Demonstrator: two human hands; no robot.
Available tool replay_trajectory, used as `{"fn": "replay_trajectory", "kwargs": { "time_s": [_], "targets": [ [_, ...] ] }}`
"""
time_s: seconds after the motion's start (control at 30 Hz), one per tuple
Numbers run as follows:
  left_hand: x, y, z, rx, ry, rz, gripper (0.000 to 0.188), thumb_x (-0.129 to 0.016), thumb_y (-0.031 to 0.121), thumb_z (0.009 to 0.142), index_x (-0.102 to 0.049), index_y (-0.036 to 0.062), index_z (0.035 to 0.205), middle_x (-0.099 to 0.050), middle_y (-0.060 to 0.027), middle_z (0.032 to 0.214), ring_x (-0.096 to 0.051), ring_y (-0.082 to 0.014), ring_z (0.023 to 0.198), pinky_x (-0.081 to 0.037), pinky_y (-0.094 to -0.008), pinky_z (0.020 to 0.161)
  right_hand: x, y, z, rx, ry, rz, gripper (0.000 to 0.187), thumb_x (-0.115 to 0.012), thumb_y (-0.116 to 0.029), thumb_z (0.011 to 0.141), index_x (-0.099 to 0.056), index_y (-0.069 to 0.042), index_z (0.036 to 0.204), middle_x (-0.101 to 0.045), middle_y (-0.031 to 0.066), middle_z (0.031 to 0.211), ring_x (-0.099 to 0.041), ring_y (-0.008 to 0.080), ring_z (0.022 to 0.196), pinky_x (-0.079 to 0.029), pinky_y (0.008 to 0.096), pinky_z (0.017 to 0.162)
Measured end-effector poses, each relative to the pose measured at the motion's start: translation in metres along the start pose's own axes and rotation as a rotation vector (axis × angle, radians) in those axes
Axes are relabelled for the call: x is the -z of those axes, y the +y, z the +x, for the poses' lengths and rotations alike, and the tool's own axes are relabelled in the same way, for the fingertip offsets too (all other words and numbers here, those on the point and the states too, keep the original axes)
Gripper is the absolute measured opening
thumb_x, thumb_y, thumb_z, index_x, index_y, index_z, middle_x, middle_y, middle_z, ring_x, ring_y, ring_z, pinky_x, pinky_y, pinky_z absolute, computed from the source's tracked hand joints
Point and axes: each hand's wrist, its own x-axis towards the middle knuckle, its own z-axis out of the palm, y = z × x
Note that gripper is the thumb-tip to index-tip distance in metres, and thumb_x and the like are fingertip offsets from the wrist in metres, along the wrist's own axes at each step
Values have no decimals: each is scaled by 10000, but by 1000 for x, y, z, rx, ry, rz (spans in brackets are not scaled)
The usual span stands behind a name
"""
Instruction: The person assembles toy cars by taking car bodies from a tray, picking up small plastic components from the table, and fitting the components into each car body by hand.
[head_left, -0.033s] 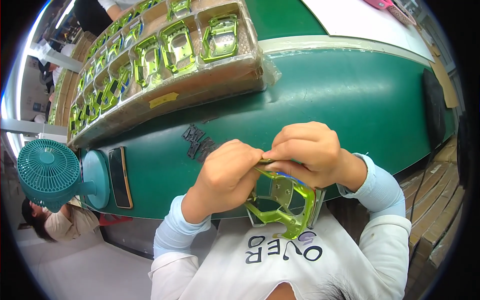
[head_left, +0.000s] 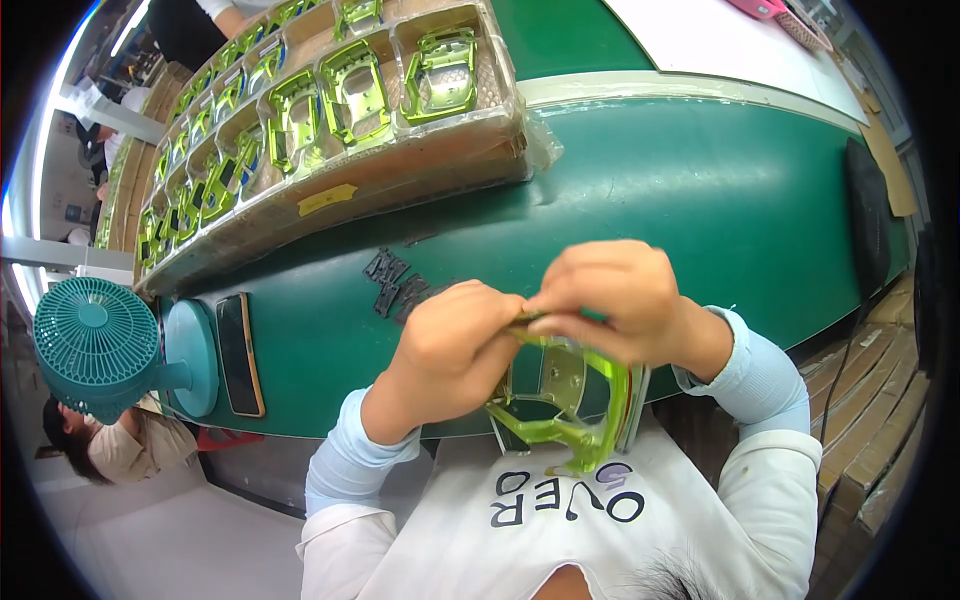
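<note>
Between my hands, a shiny lime-green plastic frame [head_left: 545, 431] hangs tilted over the table's near edge, in front of my shirt. My left hand [head_left: 455, 345] pinches its upper left corner, fingers closed. At the same upper edge is my right hand [head_left: 615, 300], its thumb and fingers pressed together on the frame and slightly blurred. Fingertips of both hands meet there and hide whatever small detail lies between them. Just beyond my left hand, several small black plastic parts [head_left: 390, 282] lie on the green table [head_left: 690, 200].
A divided carton [head_left: 420, 160] of similar green frames stands at the far left. A teal fan [head_left: 95, 345] and a phone [head_left: 240, 355] sit on the left. At the right edge is a dark object [head_left: 866, 215]; a white board [head_left: 740, 60] lies at the back.
My right hand has shifted slightly and blurred with motion. The green frame has tilted a little, its lower end moving slightly up and left. My left hand stays nearly in place.
</note>
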Motion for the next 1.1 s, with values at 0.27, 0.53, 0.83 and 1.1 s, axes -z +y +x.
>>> {"fn": "replay_trajectory", "kwargs": {
  "time_s": [0.27, 0.53, 0.83, 1.1],
  "targets": [
    [-2, -10, -6, 551, -80, -1384, 436, -507, 395, 841, -548, -39, 848, -572, -116, 695, -516, -141, 457, -385, -230, 399, 3, 2, 4, -613, -9, 942, 258, -538, -151, 835, -557, 28, 1020, -602, 75, 805, -570, 132, 626, -480, 250, 517],
    [-6, -16, -2, 641, -122, -1646, 306, -455, 274, 887, -521, -15, 811, -497, -66, 496, -419, -110, 373, -298, -232, 382, 3, 2, 3, -730, -57, 710, 217, -606, -73, 779, -543, 42, 951, -592, 100, 804, -589, 116, 649, -469, 207, 490],
    [-5, -14, -2, 637, -113, -1486, 333, -482, 322, 873, -524, -1, 801, -493, -52, 485, -406, -103, 364, -306, -224, 387, -4, 7, -4, -378, 67, 483, 198, -629, 26, 734, -532, 25, 906, -550, 77, 871, -570, 108, 721, -476, 216, 607],
    [-8, -12, -3, 598, 193, -1147, 321, -501, 289, 867, -546, -25, 817, -528, -53, 566, -460, -110, 446, -347, -222, 429, 3, 13, 2, -179, 195, 7, 723, -739, -99, 635, -321, -44, 1223, -442, 150, 1161, -486, 215, 1028, -448, 298, 786]
  ]
}}
